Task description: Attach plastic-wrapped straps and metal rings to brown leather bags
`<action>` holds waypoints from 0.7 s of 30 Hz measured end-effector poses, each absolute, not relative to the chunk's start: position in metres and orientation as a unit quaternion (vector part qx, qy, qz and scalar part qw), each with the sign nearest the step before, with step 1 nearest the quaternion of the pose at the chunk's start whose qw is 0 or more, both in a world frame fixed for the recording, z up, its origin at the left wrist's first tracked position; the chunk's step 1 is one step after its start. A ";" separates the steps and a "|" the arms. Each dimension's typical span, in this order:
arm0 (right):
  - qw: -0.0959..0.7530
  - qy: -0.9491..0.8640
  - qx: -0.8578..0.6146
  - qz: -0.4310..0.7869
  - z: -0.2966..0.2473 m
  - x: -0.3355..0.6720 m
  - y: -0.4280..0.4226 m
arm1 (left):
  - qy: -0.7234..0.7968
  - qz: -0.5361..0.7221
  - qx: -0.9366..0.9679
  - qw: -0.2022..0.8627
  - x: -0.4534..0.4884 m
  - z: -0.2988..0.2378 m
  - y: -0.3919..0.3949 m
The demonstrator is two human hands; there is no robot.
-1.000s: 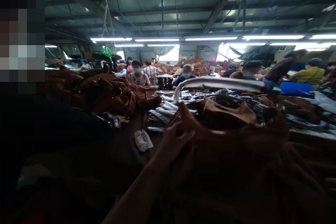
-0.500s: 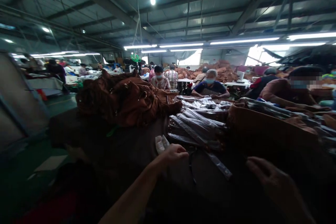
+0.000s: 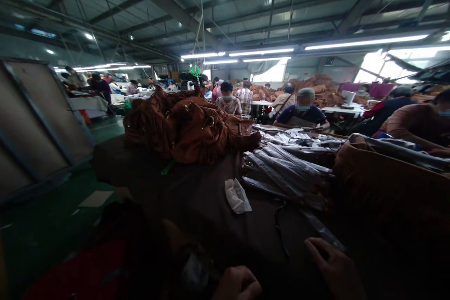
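Observation:
My left hand (image 3: 237, 284) shows only at the bottom edge, fingers curled into a fist; what it holds, if anything, is hidden. My right hand (image 3: 332, 267) lies low over the dark brown table (image 3: 197, 197), fingers stretched out and empty, the tips near a thin plastic-wrapped strip (image 3: 321, 230). A dark cord (image 3: 278, 220) lies just beyond it. Further out sit a stack of plastic-wrapped strips (image 3: 284, 168) and a crumpled white scrap (image 3: 237, 195).
A heap of brown fringed bags (image 3: 190, 126) stands at the table's far left. Another brown bag (image 3: 386, 178) rises at the right. Several seated people work at tables behind. A leaning board (image 3: 38, 117) and green floor (image 3: 52, 225) lie to the left.
The brown bag I held up a second ago is down at the right. Both hands have dropped towards the bottom edge, and the view has swung left and upward.

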State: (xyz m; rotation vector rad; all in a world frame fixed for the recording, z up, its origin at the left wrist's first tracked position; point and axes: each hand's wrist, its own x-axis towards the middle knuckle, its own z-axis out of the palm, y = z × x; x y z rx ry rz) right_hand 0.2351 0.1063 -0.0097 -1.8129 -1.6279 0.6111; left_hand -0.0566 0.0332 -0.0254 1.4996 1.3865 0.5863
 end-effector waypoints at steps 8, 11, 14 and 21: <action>0.363 -0.615 -0.654 0.251 -0.005 0.237 0.106 | 0.560 0.334 0.623 0.433 -0.053 0.023 0.031; 0.376 -0.618 -0.641 0.257 -0.006 0.241 0.105 | 0.560 0.323 0.624 0.438 -0.042 0.022 0.028; 0.387 -0.618 -0.632 0.262 -0.008 0.242 0.104 | 0.554 0.300 0.630 0.453 -0.030 0.014 0.019; 0.397 -0.622 -0.622 0.262 -0.008 0.241 0.104 | 0.548 0.265 0.649 0.457 -0.016 0.005 0.004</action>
